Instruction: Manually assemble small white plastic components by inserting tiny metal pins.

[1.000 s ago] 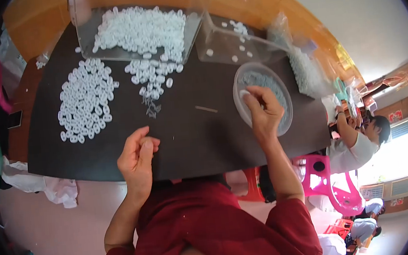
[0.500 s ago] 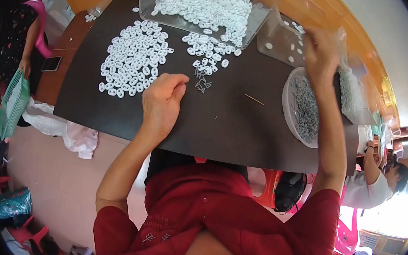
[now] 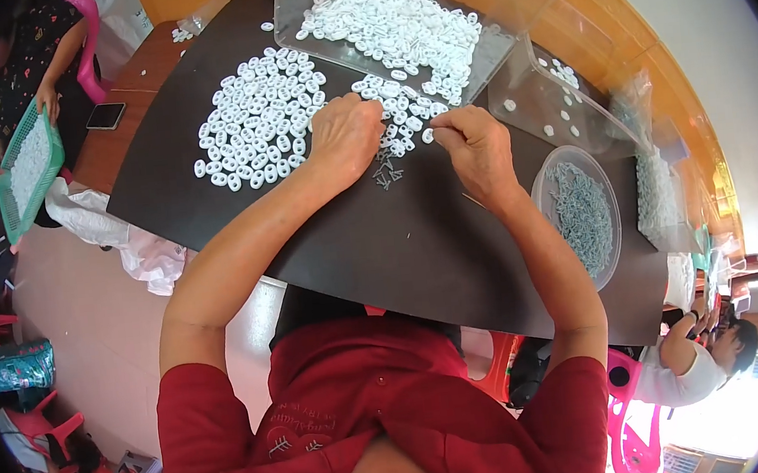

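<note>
My left hand (image 3: 347, 139) is closed, its curled fingertips at the left edge of a small heap of white oval plastic pieces (image 3: 395, 98) with two holes each. Whatever those fingers hold is hidden. On the other side of the heap, my right hand (image 3: 480, 149) is pinched, its fingertips beside one white piece (image 3: 427, 136); what sits in the pinch is too small to make out. Between the hands lie several grey screws (image 3: 386, 172). A wider spread of the same white pieces (image 3: 250, 126) covers the table to the left of my left hand.
At the back, a clear plastic bin (image 3: 507, 51) holds many white pieces. Right of it is another clear container (image 3: 521, 95) with few pieces. A round tub (image 3: 617, 223) of grey screws stands at the right. A co-worker at the left holds a green basket (image 3: 51, 163).
My right hand has come from above the right-hand container leftward to the small heap. My left hand has moved right and away from me, to the same heap.
</note>
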Demonstrator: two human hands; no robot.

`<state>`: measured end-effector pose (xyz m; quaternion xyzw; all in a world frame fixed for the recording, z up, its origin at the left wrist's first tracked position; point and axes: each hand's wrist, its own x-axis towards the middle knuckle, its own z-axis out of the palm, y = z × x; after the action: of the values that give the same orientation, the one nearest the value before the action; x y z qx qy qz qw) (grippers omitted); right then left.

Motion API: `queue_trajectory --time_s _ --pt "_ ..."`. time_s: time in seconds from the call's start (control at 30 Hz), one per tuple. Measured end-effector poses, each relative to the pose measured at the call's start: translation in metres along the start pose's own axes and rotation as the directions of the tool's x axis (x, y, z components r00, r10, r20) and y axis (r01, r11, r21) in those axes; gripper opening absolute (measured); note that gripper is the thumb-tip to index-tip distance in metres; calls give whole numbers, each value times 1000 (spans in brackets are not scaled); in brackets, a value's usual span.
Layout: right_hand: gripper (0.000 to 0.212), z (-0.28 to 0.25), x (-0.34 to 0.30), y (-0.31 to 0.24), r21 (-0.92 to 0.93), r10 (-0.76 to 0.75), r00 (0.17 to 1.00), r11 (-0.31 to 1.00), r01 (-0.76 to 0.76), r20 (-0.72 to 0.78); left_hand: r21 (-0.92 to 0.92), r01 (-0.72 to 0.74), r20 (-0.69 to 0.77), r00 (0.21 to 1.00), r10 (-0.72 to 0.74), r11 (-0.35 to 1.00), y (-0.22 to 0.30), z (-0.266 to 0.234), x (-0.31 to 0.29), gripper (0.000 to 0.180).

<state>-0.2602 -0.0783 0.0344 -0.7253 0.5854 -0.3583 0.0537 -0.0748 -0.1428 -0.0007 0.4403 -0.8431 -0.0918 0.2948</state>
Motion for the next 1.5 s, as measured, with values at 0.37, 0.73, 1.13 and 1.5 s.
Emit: queue_trajectory --time_s 0.37,0.73,1.13,1.5 --pt "16 6 -7 28 -139 2 999 990 3 39 36 -61 73 996 58 997 0 5 12 6" --pt "9 12 -3 32 -147 -63 986 985 86 155 -400 228 174 970 -170 888 7 -33 -8 14" --pt "17 17 -3 16 -159 -47 988 985 71 146 -498 120 86 992 -89 859 25 -43 -75 14" --pt "15 11 -23 -15 -112 -164 982 978 174 96 -764 389 255 915 -314 515 21 -47 -93 10"
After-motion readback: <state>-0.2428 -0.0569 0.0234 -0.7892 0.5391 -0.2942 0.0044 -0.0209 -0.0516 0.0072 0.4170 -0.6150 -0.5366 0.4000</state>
